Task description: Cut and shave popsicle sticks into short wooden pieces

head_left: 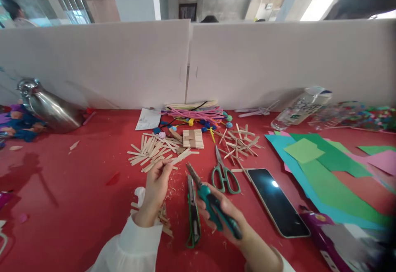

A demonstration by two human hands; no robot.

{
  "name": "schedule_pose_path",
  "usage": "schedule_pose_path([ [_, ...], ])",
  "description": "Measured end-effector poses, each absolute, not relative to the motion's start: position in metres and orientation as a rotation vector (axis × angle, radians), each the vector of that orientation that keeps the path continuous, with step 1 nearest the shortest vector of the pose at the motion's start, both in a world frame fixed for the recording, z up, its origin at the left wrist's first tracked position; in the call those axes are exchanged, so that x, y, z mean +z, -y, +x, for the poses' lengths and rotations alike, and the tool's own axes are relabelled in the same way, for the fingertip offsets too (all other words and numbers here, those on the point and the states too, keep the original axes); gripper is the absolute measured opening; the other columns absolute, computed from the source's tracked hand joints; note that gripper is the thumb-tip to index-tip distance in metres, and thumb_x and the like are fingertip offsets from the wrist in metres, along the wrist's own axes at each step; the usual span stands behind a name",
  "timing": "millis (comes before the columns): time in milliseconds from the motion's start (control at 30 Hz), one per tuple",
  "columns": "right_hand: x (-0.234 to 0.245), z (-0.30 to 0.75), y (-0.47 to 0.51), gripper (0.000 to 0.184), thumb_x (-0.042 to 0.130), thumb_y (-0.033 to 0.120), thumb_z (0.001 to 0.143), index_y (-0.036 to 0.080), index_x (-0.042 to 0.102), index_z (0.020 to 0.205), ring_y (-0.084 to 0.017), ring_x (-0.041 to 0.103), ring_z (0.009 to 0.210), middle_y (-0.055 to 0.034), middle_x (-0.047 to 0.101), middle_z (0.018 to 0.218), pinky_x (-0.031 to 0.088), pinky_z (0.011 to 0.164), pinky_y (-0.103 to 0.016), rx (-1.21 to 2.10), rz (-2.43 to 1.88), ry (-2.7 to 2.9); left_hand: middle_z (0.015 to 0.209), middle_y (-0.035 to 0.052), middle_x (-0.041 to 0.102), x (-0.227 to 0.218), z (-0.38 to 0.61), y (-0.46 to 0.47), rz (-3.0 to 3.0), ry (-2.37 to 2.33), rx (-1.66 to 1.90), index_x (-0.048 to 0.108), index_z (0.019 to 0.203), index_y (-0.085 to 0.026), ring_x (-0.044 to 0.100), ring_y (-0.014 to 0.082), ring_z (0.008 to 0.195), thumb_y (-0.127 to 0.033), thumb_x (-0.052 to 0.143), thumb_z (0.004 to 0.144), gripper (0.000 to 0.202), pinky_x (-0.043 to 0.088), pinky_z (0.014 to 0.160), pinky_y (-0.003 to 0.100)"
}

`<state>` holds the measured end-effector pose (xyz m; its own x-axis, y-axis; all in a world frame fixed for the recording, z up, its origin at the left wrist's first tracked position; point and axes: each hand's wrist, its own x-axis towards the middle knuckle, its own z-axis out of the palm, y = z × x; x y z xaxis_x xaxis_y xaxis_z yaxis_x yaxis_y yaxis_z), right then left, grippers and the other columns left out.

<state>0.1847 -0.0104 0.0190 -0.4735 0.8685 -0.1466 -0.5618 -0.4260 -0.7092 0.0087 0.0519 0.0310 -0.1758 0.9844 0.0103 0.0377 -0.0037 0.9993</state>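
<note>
My right hand is wrapped round the teal and black handles of pliers, whose long jaws point up and to the left. My left hand is pinched at the near edge of a spread of flat wooden craft sticks. One pale craft stick runs out to the right from its fingertips. Between my hands lies a green and black utility knife. Scissors with grey-green handles rest beyond my right hand. More stick pieces are partly hidden by my left wrist.
A phone lies at right beside coloured paper. Thin sticks, a banded stick bundle and pink pipe cleaners sit farther back. A steel jug, a tilted bottle and a white partition stand behind.
</note>
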Motion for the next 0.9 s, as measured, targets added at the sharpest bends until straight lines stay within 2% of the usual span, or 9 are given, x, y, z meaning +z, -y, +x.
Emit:
schedule_pose_path([
  [100, 0.019, 0.181, 0.017, 0.055, 0.071, 0.05, 0.061, 0.023, 0.05, 0.104, -0.009, 0.034, 0.058, 0.0015, 0.043, 0.076, 0.028, 0.048, -0.019, 1.916, -0.703, 0.97, 0.049, -0.0082, 0.033, 0.036, 0.011, -0.048, 1.12, -1.294, 1.315, 0.057, 0.076, -0.016, 0.026, 0.0059, 0.043, -0.041, 0.059, 0.071, 0.025, 0.024, 0.043, 0.019],
  [200, 0.019, 0.181, 0.02, 0.051, 0.065, 0.052, 0.069, 0.024, 0.049, 0.108, -0.013, 0.039, 0.068, 0.0002, 0.045, 0.083, 0.035, 0.061, -0.023, 1.806, -0.836, 1.129, 0.048, -0.0081, 0.032, 0.043, 0.012, -0.044, 1.136, -1.3, 1.281, 0.056, 0.074, -0.016, 0.026, 0.0059, 0.043, -0.041, 0.06, 0.071, 0.025, 0.022, 0.042, 0.019],
  [267, 0.02, 0.183, 0.021, 0.05, 0.062, 0.053, 0.071, 0.025, 0.048, 0.11, -0.015, 0.041, 0.073, -0.0008, 0.047, 0.088, 0.036, 0.065, -0.025, 1.78, -0.899, 1.164, 0.048, -0.0081, 0.031, 0.047, 0.012, -0.042, 1.164, -1.31, 1.25, 0.057, 0.074, -0.016, 0.026, 0.006, 0.043, -0.04, 0.06, 0.072, 0.025, 0.021, 0.042, 0.019],
  [700, 0.02, 0.182, 0.025, 0.048, 0.059, 0.052, 0.075, 0.027, 0.045, 0.113, -0.012, 0.038, 0.066, 0.0013, 0.043, 0.081, 0.035, 0.061, -0.024, 1.828, -0.928, 1.168, 0.05, -0.0072, 0.031, 0.051, 0.012, -0.034, 1.229, -1.324, 1.172, 0.058, 0.076, -0.016, 0.023, 0.0058, 0.044, -0.039, 0.055, 0.078, 0.023, 0.021, 0.041, 0.019],
  [900, 0.019, 0.182, 0.026, 0.048, 0.058, 0.053, 0.076, 0.027, 0.043, 0.114, -0.013, 0.037, 0.068, 0.0008, 0.043, 0.084, 0.034, 0.064, -0.025, 1.821, -0.921, 1.191, 0.049, -0.0071, 0.032, 0.05, 0.011, -0.033, 1.176, -1.255, 1.164, 0.056, 0.073, -0.017, 0.027, 0.0066, 0.044, -0.045, 0.054, 0.079, 0.029, 0.022, 0.042, 0.02],
])
